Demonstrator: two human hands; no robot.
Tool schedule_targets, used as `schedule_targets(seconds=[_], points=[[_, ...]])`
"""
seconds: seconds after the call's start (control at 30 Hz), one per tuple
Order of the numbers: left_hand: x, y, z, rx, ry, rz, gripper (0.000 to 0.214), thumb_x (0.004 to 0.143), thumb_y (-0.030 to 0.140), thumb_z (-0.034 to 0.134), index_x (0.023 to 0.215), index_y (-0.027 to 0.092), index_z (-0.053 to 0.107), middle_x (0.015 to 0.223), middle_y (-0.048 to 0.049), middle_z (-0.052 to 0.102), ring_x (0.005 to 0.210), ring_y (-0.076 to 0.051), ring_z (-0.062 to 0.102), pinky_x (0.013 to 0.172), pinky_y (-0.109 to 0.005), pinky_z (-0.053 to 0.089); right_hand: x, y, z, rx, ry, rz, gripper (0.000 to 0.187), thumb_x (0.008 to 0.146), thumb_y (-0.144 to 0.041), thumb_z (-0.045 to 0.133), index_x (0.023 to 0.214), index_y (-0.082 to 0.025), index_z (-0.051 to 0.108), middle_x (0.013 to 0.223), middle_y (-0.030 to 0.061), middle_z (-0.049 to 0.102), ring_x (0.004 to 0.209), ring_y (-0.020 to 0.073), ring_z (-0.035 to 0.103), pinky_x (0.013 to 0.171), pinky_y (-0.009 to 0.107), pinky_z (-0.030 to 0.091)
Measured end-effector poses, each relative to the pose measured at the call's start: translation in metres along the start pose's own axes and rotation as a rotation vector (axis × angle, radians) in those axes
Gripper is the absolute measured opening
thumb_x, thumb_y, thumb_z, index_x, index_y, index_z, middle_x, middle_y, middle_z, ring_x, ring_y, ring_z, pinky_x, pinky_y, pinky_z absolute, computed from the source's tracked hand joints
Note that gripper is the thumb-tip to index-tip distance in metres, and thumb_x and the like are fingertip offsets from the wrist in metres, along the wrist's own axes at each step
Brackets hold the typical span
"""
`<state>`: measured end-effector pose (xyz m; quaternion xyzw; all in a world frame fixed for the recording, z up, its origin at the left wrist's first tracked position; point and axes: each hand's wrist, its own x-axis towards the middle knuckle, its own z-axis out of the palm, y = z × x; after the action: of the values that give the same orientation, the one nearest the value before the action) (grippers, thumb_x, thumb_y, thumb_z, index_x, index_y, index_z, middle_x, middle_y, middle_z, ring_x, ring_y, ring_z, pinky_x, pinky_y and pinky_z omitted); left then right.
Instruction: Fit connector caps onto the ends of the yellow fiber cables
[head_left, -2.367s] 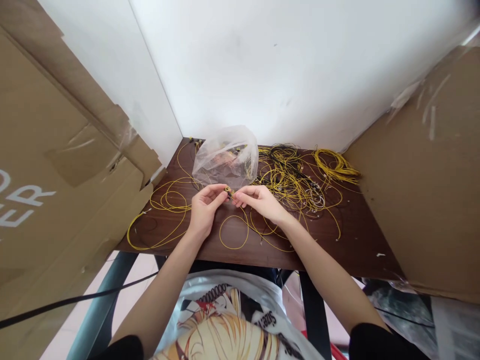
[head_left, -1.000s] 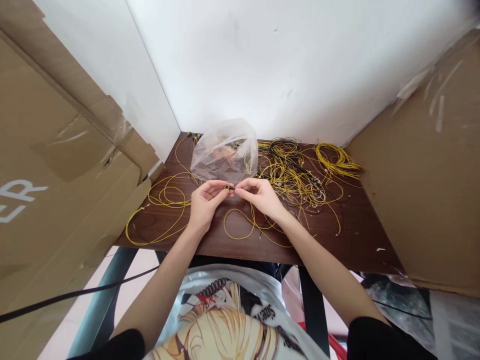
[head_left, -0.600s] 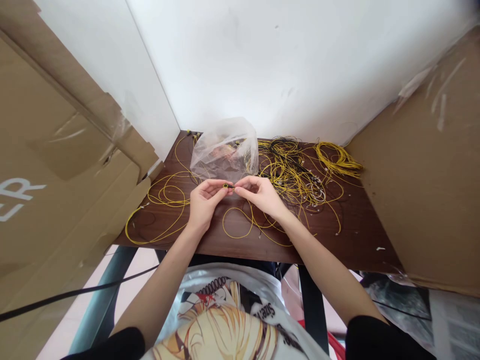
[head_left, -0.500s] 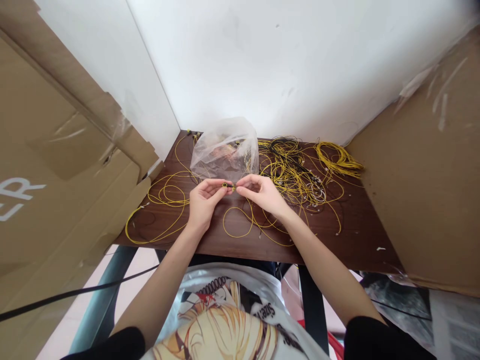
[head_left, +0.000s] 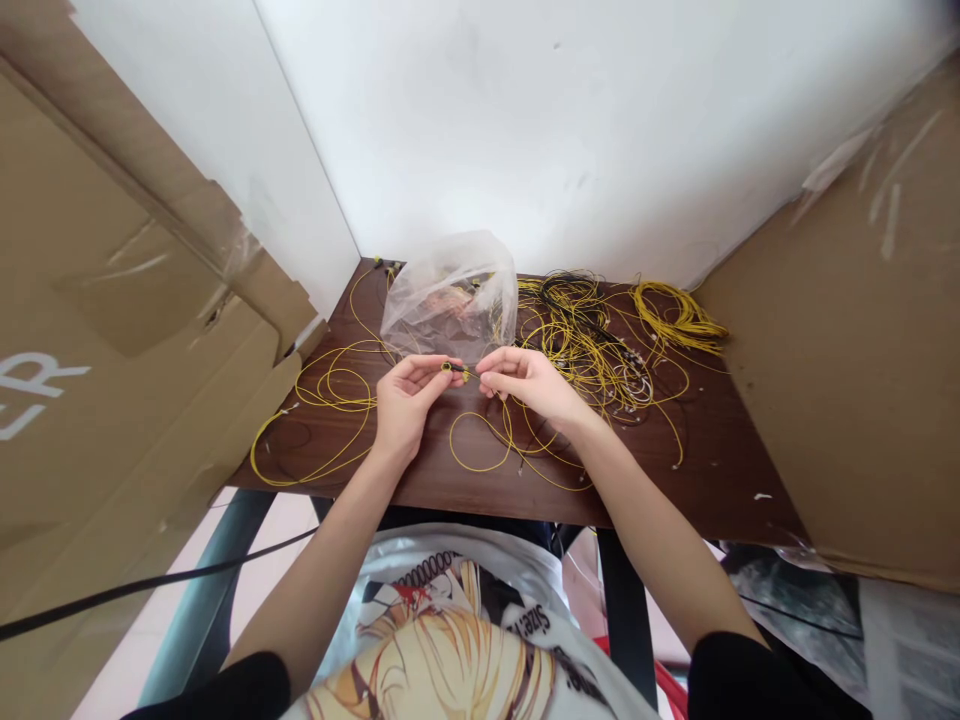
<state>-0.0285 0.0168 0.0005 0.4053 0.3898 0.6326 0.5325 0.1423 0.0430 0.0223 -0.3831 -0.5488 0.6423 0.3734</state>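
Over the dark brown table, my left hand (head_left: pixel 408 396) pinches a small black-and-yellow connector piece (head_left: pixel 455 369) between thumb and fingers. To its right, my right hand (head_left: pixel 529 385) is closed on a thin wire that runs from that piece. A loop of yellow wire (head_left: pixel 480 470) hangs or lies just below my hands. Behind them stands a clear plastic bag (head_left: pixel 450 290) with copper-coloured and yellow contents. The exact shape of the small piece is partly hidden by my fingers.
Yellow wires (head_left: pixel 337 385) lie loosely coiled on the left of the table (head_left: pixel 720 480). A tangle of yellow and black wires (head_left: pixel 585 340) and a neater yellow coil (head_left: pixel 675 318) lie on the right. Cardboard (head_left: pixel 150 330) flanks the left, more cardboard (head_left: pixel 847 350) the right; a white wall is behind.
My right hand has moved slightly right, away from my left, and a short stretch of wire now shows between them. My left hand has barely moved.
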Motion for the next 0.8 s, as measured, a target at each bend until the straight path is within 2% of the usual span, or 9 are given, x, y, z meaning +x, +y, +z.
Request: schedule_targets(seconds=[0.23, 0.4, 0.6, 0.8], points=[[-0.0008, 0.001, -0.0005, -0.007, 0.013, -0.001, 0.021, 0.068, 0.016, 0.077, 0.086, 0.011, 0.067, 0.088, -0.0077, 0.073, 0.076, -0.015, 0.069, 0.077, -0.029, 0.057, -0.0005, -0.001, -0.0017, -0.056, 0.017, -0.009, 0.021, 0.067, -0.022, 0.069, 0.085, -0.014, 0.061, 0.074, 0.0, 0.064, 0.065, 0.0084, 0.056, 0.061, 0.022, 0.043], [0.0002, 0.0013, -0.0001, 0.007, 0.061, 0.007, 0.022, 0.066, 0.018, 0.077, 0.085, 0.012, 0.067, 0.088, -0.0073, 0.073, 0.074, -0.015, 0.069, 0.076, -0.029, 0.057, -0.0017, -0.0046, -0.005, -0.221, 0.076, -0.075, 0.018, 0.067, -0.024, 0.07, 0.077, -0.015, 0.057, 0.069, -0.0017, 0.058, 0.06, 0.0076, 0.051, 0.061, 0.023, 0.041], [0.0012, 0.0004, -0.0004, 0.006, 0.111, 0.028, 0.022, 0.065, 0.019, 0.077, 0.084, 0.013, 0.066, 0.089, -0.0073, 0.073, 0.073, -0.014, 0.068, 0.077, -0.03, 0.057, -0.0063, -0.0059, -0.0098, -0.439, 0.055, -0.1, 0.026, 0.072, -0.038, 0.069, 0.072, -0.014, 0.06, 0.064, 0.0, 0.059, 0.055, 0.008, 0.049, 0.054, 0.022, 0.038], [0.0005, 0.0012, -0.0001, -0.016, 0.127, 0.041, 0.021, 0.065, 0.017, 0.077, 0.083, 0.012, 0.067, 0.087, -0.0073, 0.073, 0.074, -0.014, 0.069, 0.075, -0.028, 0.057, -0.0067, -0.0012, -0.0088, -0.545, 0.009, -0.09, 0.028, 0.072, -0.041, 0.069, 0.069, -0.014, 0.062, 0.06, -0.0001, 0.06, 0.052, 0.0079, 0.049, 0.051, 0.021, 0.037]])
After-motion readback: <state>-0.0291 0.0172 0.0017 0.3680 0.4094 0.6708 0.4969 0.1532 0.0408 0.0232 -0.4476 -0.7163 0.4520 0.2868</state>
